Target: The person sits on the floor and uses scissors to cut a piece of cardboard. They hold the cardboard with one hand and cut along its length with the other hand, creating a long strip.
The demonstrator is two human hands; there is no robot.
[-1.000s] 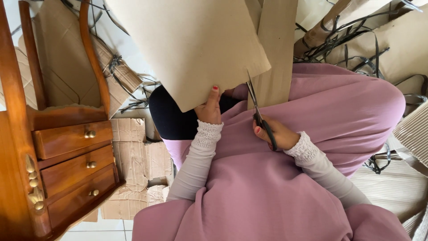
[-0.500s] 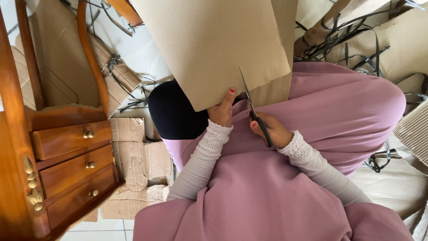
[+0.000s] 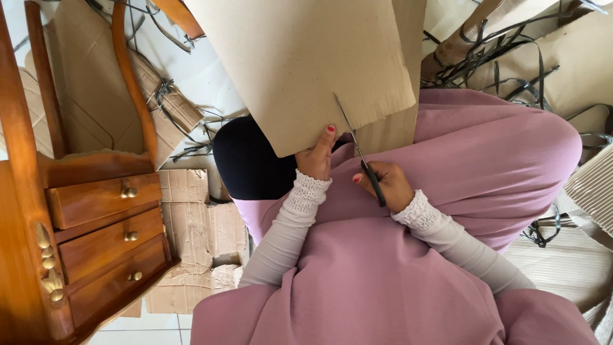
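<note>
A large sheet of brown cardboard (image 3: pixel 300 64) is held up over my lap. My left hand (image 3: pixel 317 156) grips its lower edge, thumb on the face of the sheet. My right hand (image 3: pixel 385 183) is closed on black-handled scissors (image 3: pixel 359 153), whose blades point up and into the lower edge of the cardboard, just right of my left hand. A second strip of cardboard (image 3: pixel 393 131) hangs behind the sheet. I am seated in pink clothing (image 3: pixel 383 281) with pale sleeves.
A wooden cabinet with three drawers and brass knobs (image 3: pixel 96 236) stands at the left. Flattened cardboard pieces (image 3: pixel 191 236) lie on the floor beside it. Black plastic straps (image 3: pixel 491 57) and more cardboard are piled at the upper right.
The cardboard sheet has shifted left and lower. The scissor blades have moved up into its lower edge, and my left hand has slid along with the sheet.
</note>
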